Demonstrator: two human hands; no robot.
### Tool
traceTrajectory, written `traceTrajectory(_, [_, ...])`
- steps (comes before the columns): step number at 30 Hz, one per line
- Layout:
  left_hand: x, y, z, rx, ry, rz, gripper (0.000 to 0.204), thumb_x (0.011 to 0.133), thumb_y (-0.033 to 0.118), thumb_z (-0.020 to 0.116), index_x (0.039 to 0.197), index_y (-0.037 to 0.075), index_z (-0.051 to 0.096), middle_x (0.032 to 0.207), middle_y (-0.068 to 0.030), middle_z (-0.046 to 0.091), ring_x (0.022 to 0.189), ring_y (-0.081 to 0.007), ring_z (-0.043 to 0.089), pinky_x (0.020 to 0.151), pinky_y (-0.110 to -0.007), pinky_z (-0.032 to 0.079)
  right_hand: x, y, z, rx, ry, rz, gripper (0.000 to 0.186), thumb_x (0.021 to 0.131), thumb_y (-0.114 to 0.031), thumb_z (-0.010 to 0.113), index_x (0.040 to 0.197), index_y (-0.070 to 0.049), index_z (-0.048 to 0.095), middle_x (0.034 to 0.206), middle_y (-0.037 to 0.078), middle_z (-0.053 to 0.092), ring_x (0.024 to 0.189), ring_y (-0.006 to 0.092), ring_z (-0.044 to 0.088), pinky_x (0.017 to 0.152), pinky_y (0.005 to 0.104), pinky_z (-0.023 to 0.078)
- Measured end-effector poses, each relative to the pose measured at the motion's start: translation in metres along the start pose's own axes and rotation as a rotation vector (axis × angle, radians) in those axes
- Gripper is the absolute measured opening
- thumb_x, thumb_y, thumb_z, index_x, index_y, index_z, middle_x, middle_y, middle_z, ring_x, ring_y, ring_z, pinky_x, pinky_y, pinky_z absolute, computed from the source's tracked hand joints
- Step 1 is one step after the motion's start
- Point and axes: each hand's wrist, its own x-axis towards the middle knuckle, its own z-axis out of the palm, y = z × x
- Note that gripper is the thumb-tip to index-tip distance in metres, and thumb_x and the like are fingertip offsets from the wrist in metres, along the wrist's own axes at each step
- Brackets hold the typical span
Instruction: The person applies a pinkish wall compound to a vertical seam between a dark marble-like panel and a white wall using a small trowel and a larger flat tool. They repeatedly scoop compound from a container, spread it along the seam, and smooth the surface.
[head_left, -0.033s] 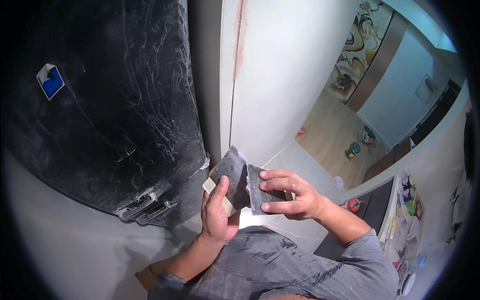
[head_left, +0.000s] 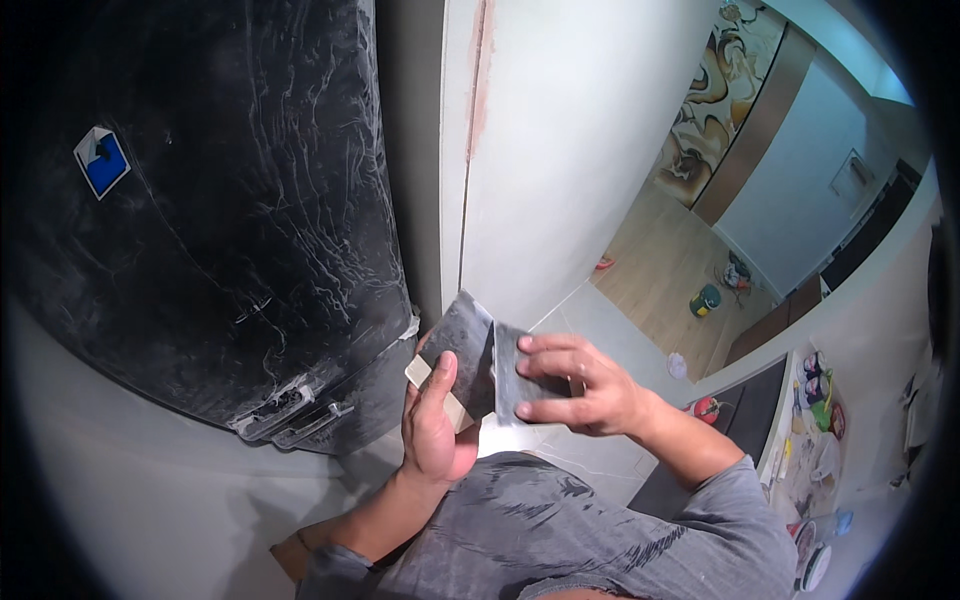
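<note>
My left hand (head_left: 435,430) grips a flat grey metal scraper blade (head_left: 465,340) with a pale block-like part, thumb on its face. Opposite it, my right hand (head_left: 595,390) holds a second grey blade (head_left: 520,370) by its face, fingertips pressed on top; this hand is slightly blurred. The two blades meet or overlap near their edges, just in front of my grey shirt.
A dark, dust-streaked panel (head_left: 230,150) with a blue sticker fills the left. A white wall (head_left: 540,120) stands centre. At right, a counter (head_left: 775,470) holds assorted items. Beyond an opening, a green bucket (head_left: 705,300) sits on a wooden floor (head_left: 650,270).
The blade in my right hand and that hand's fingers have shifted slightly upward. My left hand stays in place.
</note>
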Motion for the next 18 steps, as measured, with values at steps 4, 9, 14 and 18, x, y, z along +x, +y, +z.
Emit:
traceTrajectory(4, [-0.002,0.013,0.0,0.142,-0.016,-0.094,0.043,0.113,0.026,0.053,0.152,0.008,0.048,0.128,-0.0114,0.068,0.108,-0.0227,0.069,0.077,-0.043,0.059,0.009,0.028,-0.014,-0.168,-0.089,0.158,0.051,0.088,0.009,0.069,0.13,-0.017,0.076,0.141,0.018,0.062,0.133,0.0398,0.062,0.108,0.0492,0.056])
traceTrajectory(9, [0.004,0.02,-0.001,0.172,-0.113,0.074,0.042,0.112,0.017,0.051,0.151,0.001,0.048,0.123,-0.0139,0.069,0.101,-0.0226,0.072,0.07,-0.041,0.061,0.037,0.031,-0.059,-0.327,-0.077,0.112,0.058,0.084,0.009,0.068,0.131,-0.024,0.077,0.129,0.012,0.068,0.13,0.0361,0.064,0.102,0.0484,0.054])
traceTrajectory(14, [0.009,0.016,0.001,0.285,-0.107,0.083,0.039,0.112,0.012,0.05,0.147,-0.005,0.049,0.12,-0.0149,0.07,0.101,-0.0207,0.073,0.079,-0.039,0.063,0.074,0.002,-0.083,-0.457,-0.503,-0.009,0.046,0.085,-0.012,0.071,0.128,-0.028,0.078,0.127,-0.003,0.07,0.131,0.0221,0.062,0.094,0.0443,0.048])
traceTrajectory(18, [0.009,0.008,-0.003,0.283,-0.096,0.15,0.039,0.111,0.012,0.052,0.146,-0.006,0.05,0.12,-0.0147,0.07,0.1,-0.019,0.072,0.083,-0.036,0.062,0.091,-0.008,-0.083,-0.433,-0.449,-0.056,0.042,0.087,-0.016,0.071,0.127,-0.026,0.078,0.124,-0.005,0.071,0.127,0.0205,0.063,0.092,0.0423,0.047])
